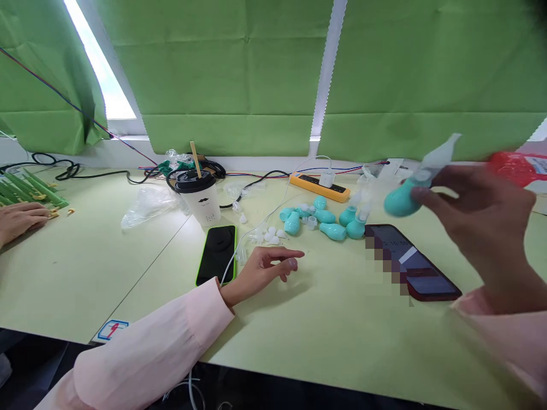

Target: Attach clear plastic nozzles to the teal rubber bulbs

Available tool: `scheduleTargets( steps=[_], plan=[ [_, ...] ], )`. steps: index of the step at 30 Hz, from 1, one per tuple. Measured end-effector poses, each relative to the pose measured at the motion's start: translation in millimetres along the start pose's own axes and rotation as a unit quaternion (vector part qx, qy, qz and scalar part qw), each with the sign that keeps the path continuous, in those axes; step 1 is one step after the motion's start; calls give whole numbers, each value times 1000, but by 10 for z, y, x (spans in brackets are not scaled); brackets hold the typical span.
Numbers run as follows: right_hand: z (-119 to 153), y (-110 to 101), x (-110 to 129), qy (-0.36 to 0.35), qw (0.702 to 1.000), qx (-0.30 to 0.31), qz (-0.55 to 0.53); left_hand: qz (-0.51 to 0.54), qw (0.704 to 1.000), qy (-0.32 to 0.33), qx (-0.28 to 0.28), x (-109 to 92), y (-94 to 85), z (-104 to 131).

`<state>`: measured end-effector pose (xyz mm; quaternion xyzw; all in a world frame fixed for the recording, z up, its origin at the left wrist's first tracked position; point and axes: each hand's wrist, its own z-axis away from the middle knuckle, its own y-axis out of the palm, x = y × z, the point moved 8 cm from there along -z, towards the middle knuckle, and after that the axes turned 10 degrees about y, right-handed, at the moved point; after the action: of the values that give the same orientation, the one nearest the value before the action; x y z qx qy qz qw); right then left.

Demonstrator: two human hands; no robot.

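Raised over the right side of the table, my right hand (482,210) is closed on a teal bulb aspirator (401,198), a squeeze bulb with a translucent tip pointing up and right. My left hand (265,267) hovers low over the table with nothing in it, index finger stretched out and thumb apart. Beyond it lies a cluster of teal bulbs (332,231), some fitted with clear collars or tips. Small white translucent pieces (271,234) are scattered just past my left hand, beside the bulbs.
A green-edged phone (217,256) lies left of my left hand, a lidded paper cup (200,202) behind it. Another phone (414,262) rests below the raised bulb. An orange power strip (319,187) is at the back. At far left is another person's hand (23,219).
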<state>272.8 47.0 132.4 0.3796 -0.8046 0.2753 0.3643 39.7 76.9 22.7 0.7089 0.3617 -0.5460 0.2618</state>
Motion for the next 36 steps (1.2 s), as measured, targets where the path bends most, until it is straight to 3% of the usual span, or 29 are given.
scheduleTargets(
  steps=[2,5,10,18,24,27,29,32,34,36],
  plan=[
    [-268,-209,-132,-1,997,-51,60,-19,1000,2,-6,-6,-5,-1],
    [-586,-384,-570,65,985,-77,143,-39,999,-1,-14,-2,-10,0],
    [-790,-286,-1097,74,966,-6,249,-56,998,1,-29,5,-33,4],
    [-639,128,-1317,9,921,168,351,-78,996,-1,-34,14,-39,14],
    [-556,251,-1362,-1,904,216,369,-98,995,4,-28,23,-45,10],
    [-539,306,-1381,-10,895,231,381,-180,982,44,-27,-24,-77,6],
    [-547,327,-1414,-15,891,230,392,-305,943,123,-42,-157,-112,12],
    [-556,351,-1480,-23,884,233,404,-523,817,234,-62,-362,-92,53],
    [-553,359,-1517,-26,881,238,409,-627,740,233,-63,-382,-95,41],
    [-546,358,-1532,-28,878,237,414,-697,690,187,-56,-336,-145,-4]
  ],
)
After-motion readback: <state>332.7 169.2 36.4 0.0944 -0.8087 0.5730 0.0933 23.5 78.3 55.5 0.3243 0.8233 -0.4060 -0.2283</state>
